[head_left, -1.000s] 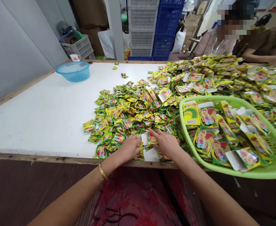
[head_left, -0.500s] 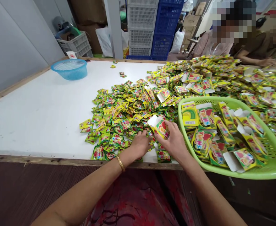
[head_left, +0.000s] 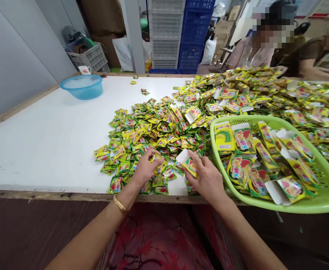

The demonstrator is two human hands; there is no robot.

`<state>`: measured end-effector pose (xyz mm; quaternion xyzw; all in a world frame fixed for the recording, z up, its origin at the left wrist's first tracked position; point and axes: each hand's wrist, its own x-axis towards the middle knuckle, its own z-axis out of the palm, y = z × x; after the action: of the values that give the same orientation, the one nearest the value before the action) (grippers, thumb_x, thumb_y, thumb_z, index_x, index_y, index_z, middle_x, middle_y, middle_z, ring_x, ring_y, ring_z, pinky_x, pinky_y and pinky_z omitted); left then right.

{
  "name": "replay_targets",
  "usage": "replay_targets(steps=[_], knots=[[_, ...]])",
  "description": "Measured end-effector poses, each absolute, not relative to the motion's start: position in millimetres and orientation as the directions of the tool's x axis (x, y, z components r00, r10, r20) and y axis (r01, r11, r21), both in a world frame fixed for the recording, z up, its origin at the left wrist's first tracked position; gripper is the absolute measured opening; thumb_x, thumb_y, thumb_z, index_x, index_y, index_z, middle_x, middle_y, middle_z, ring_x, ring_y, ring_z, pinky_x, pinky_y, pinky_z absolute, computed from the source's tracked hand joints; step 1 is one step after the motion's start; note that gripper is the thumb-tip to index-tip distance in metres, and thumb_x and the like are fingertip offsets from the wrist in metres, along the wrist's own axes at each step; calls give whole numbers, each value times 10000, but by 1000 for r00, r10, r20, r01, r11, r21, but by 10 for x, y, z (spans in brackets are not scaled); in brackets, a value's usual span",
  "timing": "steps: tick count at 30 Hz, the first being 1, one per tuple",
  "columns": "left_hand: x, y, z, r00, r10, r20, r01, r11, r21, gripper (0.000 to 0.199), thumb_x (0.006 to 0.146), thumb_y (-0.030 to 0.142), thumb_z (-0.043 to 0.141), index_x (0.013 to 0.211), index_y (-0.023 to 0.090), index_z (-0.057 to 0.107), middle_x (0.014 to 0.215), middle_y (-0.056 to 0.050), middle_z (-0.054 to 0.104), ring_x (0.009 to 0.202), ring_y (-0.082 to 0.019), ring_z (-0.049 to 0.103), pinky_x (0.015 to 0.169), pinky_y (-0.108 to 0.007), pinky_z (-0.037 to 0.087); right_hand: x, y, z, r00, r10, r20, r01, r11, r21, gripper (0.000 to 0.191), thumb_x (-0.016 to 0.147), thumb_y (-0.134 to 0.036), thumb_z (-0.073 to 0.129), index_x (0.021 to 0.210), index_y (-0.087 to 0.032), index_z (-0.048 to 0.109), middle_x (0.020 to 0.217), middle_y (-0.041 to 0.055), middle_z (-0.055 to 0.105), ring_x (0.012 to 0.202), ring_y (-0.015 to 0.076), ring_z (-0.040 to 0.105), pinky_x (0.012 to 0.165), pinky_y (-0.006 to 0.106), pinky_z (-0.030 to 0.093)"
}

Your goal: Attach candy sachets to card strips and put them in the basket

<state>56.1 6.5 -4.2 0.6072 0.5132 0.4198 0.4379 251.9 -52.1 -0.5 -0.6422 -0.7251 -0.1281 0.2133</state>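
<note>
My right hand (head_left: 208,178) is closed around a small yellow-green candy box (head_left: 189,165), its white open end facing up and left. Left of it, my left hand (head_left: 145,168), with a gold bangle at the wrist, has its fingers curled on a yellow-green candy sachet (head_left: 159,165). Several more sachets lie below and around those fingers, at the front of a loose heap of sachets (head_left: 142,131). To the right of my right hand stands a light green basket (head_left: 268,205) holding several printed candy boxes (head_left: 241,168), some with flaps open.
A large pile of boxes (head_left: 254,90) covers the table's right rear. On the white table (head_left: 49,150) a blue basket (head_left: 82,90) stands at the far left, a cup (head_left: 84,70) behind it. Stacked crates (head_left: 166,33) rise beyond; two people (head_left: 250,52) sit at the far right.
My left hand has moved left, away from the box, and now has a sachet in its fingers. My right hand still holds the box, slightly lower and tilted more.
</note>
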Motion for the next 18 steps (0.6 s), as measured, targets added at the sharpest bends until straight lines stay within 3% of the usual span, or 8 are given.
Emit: replay_targets(steps=[2, 4, 10, 15, 18], knots=[[434, 120, 74, 127, 992, 4, 136, -21, 990, 294, 689, 296, 655, 948, 164, 607, 878, -8, 608, 812, -151, 543, 719, -250, 431, 2431, -530, -35, -143, 887, 438, 978, 195, -77, 546, 813, -410, 551, 1328, -257, 457, 894, 52, 563, 764, 184, 541, 655, 272, 400], [368, 137, 176, 171, 985, -23, 141, -1, 990, 387, 690, 341, 662, 1028, 158, 617, 935, -25, 630, 824, -162, 558, 729, -262, 437, 2306, -539, -72, -216, 890, 402, 961, 266, -73, 551, 813, -411, 560, 1332, -265, 450, 898, 50, 565, 777, 188, 540, 675, 279, 398], [453, 123, 231, 136, 969, 204, 439, -244, 865, 173, 717, 224, 617, 882, 177, 631, 915, -26, 651, 886, -190, 573, 856, -315, 430, 1988, -572, -146, -212, 901, 380, 936, 298, -186, 563, 800, -394, 556, 1328, -232, 446, 937, 59, 573, 804, 199, 556, 684, 290, 420], [633, 77, 117, -94, 951, 295, 431, -228, 873, 117, 773, 224, 569, 878, 172, 561, 870, -32, 613, 838, -173, 570, 826, -312, 446, 1840, -595, -158, -133, 908, 398, 929, 255, -270, 605, 792, -359, 537, 1360, -196, 406, 946, 71, 577, 775, 200, 570, 658, 298, 448], [719, 4, 82, -125, 931, 342, 445, -256, 858, 122, 785, 215, 558, 900, 175, 550, 885, -37, 600, 855, -174, 561, 838, -313, 444, 1787, -595, -163, -85, 908, 410, 934, 216, -284, 621, 796, -358, 532, 1374, -185, 385, 945, 78, 579, 763, 201, 569, 650, 303, 453]])
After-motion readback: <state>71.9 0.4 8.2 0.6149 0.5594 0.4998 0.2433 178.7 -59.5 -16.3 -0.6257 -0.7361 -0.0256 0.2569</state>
